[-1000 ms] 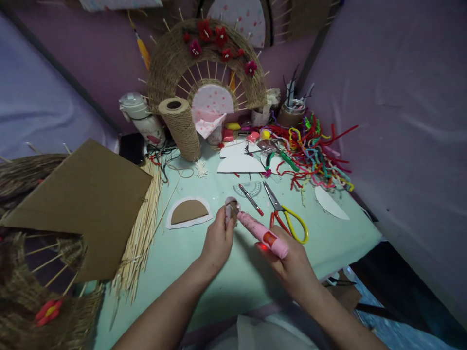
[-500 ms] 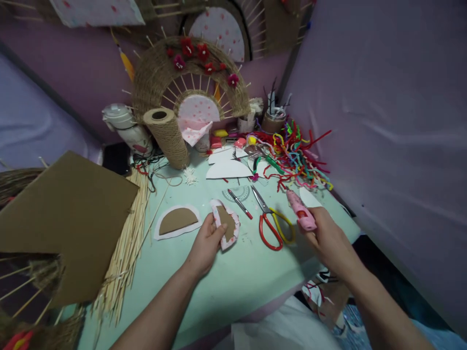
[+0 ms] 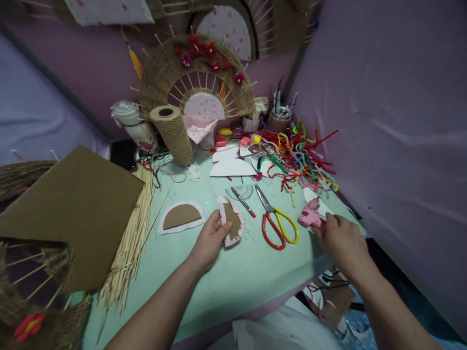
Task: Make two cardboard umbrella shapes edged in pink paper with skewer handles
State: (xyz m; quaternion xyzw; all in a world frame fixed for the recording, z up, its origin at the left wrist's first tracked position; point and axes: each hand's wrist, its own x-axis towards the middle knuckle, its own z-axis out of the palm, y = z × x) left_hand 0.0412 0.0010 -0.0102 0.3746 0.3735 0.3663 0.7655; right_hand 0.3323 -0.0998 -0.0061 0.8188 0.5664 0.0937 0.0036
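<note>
My left hand (image 3: 212, 235) pinches a half-round cardboard piece (image 3: 231, 217) by its straight side, thumb on the brown face. White fabric with pink spots is folded over its curved edge. At the right of the table my right hand (image 3: 343, 238) has its fingers around the handle of a pink glue gun (image 3: 311, 214), which sits low at the tabletop. Between the hands lie scissors (image 3: 272, 210) with one red and one yellow handle, blades partly apart. Left of my left hand, a second cardboard half-circle (image 3: 182, 216) rests on a larger white piece.
A red-and-grey pen (image 3: 243, 202) and a clear protractor (image 3: 242, 191) lie behind the held piece. Colourful pipe cleaners (image 3: 310, 155) heap at the back right. A twine spool (image 3: 172, 136) stands at the back. Thin sticks (image 3: 129, 248) and a large cardboard sheet (image 3: 73, 209) fill the left.
My right hand has moved right and down with the glue gun, which has turned and now sits at the tabletop. My left hand keeps its hold; the whole view has shifted slightly.
</note>
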